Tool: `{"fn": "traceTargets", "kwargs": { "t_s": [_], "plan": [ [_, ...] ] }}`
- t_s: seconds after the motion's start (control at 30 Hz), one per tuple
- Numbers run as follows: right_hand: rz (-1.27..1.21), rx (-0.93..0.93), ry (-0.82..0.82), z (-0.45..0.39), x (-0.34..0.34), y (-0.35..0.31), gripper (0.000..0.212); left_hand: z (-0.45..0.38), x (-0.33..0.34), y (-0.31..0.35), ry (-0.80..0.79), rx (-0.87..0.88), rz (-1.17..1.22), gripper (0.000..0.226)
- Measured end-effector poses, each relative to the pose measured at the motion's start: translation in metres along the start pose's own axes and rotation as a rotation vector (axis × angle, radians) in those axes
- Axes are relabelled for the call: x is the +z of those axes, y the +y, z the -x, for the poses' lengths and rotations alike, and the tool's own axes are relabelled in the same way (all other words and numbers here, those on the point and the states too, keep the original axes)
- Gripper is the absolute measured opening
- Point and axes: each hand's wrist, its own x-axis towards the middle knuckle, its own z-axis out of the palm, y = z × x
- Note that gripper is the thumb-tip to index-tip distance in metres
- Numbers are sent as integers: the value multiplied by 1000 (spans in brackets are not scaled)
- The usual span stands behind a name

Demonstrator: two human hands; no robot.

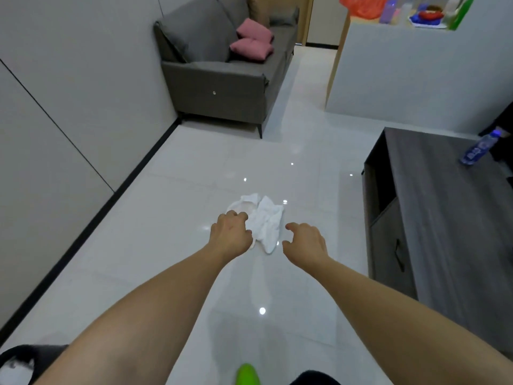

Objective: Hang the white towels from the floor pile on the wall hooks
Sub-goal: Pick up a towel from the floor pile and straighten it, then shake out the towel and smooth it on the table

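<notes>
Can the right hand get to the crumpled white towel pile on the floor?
Probably yes: the right hand hovers open just beside the crumpled white towel pile, bare glossy tile floor between, nothing blocking.

grey sofa [222, 79] | two pink cushions [252, 40] | dark cabinet [444, 218] | water bottle [478, 147]

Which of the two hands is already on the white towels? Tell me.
The left hand: its curled fingers overlap the towel pile's left edge and seem to grip it. The right hand hangs beside the pile, fingers spread, holding nothing.
</notes>
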Motion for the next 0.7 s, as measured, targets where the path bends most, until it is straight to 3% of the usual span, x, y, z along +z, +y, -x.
{"fn": "traceTargets", "kwargs": {
  "t_s": [0.33,0.7],
  "plan": [
    [13,40,-103,-147,16,5,58,-136,25,-12,-65,-39,34,47],
    [-26,135,-342,-377,72,51,55,-347,115,0,-217,-192,142,45]
  ]
}}
